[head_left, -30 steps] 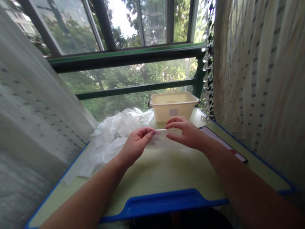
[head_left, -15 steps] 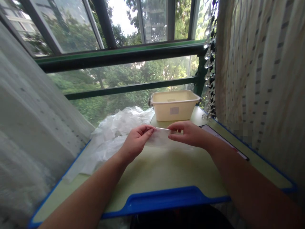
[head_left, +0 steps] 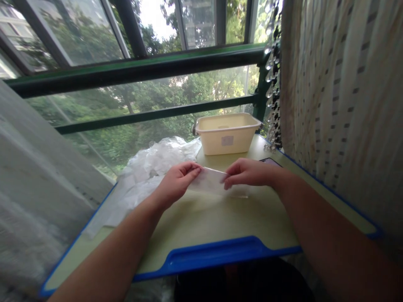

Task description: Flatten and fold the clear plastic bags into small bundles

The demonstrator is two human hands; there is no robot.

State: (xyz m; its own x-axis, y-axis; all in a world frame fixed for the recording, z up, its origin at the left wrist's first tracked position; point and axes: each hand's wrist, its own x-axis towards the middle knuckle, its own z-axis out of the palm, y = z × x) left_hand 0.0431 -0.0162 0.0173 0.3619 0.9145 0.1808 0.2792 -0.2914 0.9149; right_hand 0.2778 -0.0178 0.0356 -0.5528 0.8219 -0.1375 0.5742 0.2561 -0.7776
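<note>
Both hands pinch a small clear plastic bag (head_left: 210, 181) just above the pale green table (head_left: 204, 222). My left hand (head_left: 176, 183) grips its left end with thumb and fingers pressed together. My right hand (head_left: 248, 173) pinches its right end, fingers curled. The bag is held flat and stretched between them, its lower edge close to the tabletop.
A cream plastic tub (head_left: 226, 133) stands at the table's far edge. A heap of clear plastic bags (head_left: 147, 172) lies at the far left. A dark phone (head_left: 270, 160) lies behind my right wrist. Curtains hang on both sides, with a bead string (head_left: 271, 84) by the window rail.
My right hand has closed its fingers onto the bag's right end and turned slightly. The camera view has tilted a little; the bag stays between both hands.
</note>
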